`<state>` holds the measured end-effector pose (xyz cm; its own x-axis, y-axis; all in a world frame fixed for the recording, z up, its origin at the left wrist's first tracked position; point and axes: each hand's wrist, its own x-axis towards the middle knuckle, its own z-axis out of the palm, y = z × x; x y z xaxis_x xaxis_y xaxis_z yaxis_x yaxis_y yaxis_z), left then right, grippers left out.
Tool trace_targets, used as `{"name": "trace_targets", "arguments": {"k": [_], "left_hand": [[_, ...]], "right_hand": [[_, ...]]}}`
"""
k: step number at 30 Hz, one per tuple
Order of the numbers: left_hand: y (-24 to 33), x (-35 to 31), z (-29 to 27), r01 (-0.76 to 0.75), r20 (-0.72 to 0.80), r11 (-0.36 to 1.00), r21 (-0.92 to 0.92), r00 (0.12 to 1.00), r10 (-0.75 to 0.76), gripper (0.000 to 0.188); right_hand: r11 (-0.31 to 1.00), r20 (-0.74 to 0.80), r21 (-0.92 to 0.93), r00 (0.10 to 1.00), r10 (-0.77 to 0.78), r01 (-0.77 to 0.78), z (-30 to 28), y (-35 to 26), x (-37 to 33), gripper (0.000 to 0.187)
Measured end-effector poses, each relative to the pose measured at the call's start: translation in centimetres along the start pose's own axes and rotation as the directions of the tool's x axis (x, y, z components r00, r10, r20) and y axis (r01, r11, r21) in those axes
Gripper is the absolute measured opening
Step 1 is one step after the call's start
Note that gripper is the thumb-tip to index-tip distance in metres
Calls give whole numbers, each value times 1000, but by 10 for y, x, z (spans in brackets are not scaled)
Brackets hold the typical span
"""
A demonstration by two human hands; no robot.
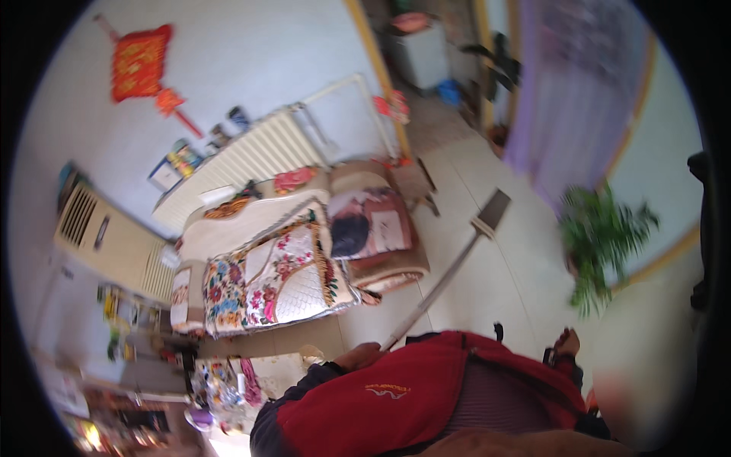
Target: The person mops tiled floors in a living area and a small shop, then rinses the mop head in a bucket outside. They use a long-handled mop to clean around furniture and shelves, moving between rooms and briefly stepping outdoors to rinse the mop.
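Left hand (359, 355) grasps the long broom handle (434, 289); its brush head (491, 215) rests on the tiled floor (487, 289) beside the floral-covered sofa (274, 274). Right hand: not visible. Red diamond-shaped knot ornament (141, 65) hangs on the wall.

i wear a padded red jacket (396, 404) with dark navy panels along the sleeve edge at seven o'clock. a small orange embroidered emblem (387, 391) sits on the red fabric. toward five o'clock the jacket opens on a ribbed, dark maroon knitted layer (495, 400). a dark strap (497, 332) shows at its upper edge.
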<state>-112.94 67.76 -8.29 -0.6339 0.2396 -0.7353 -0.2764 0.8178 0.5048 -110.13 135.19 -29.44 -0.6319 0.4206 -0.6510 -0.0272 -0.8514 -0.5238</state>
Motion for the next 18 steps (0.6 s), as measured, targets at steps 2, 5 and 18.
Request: {"name": "trace_targets", "arguments": {"k": [2,5,18], "left_hand": [[26,14,-11,9,-50,999,-32,999,-10,49],[57,29,-19,24,-122,995,-97,992,-36,48],[186,176,-57,100,-269,943,-316,944,-190,45]], "right_hand": [[948,-3,-300,994,-113,107,81,-14,66,5],[892,79,-452,997,8,29,203,-14,144,7],[533,133,-823,845,518,-197,560,59,286,11]]}}
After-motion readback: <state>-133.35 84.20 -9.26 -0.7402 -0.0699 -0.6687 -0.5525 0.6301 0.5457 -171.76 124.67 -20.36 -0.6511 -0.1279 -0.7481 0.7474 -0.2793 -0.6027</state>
